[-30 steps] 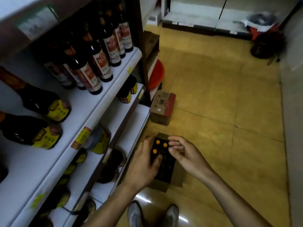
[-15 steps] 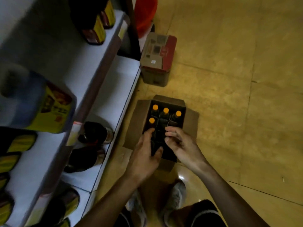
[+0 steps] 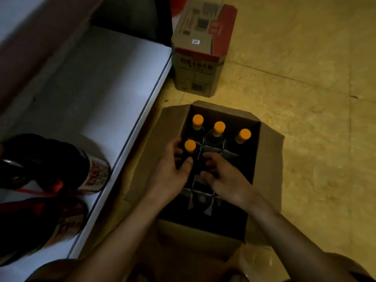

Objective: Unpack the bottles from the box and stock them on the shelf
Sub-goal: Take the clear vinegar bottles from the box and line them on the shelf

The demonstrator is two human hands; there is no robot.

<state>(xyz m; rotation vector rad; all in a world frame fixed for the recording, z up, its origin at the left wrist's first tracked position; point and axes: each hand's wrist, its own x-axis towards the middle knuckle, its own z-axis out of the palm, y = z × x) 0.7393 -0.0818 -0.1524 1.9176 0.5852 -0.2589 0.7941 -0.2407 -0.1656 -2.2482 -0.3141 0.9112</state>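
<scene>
An open cardboard box [image 3: 268, 159] stands on the floor beside the bottom shelf [image 3: 101, 88]. Inside it, dark bottles with orange caps stand in divider cells: three in the far row [image 3: 219, 126] and one nearer bottle [image 3: 190, 145] at the left. My left hand [image 3: 173, 171] is wrapped round the neck of that nearer bottle, thumb in front, fingers behind. Just to its right, my right hand [image 3: 225, 178] has its fingers curled over the cardboard divider [image 3: 230, 153]. The near cells look dark, and their contents are hidden.
A closed brown-and-red carton [image 3: 201, 47] stands on the yellow tiled floor [image 3: 305, 98] just beyond the open box. Two large dark bottles [image 3: 61, 165] lie on the white bottom shelf at the left. A higher shelf edge [image 3: 30, 47] overhangs at the upper left.
My view has dropped and moved closer to the box. My left hand has slid forward and closed round the nearer left bottle. My right hand has stayed on the divider.
</scene>
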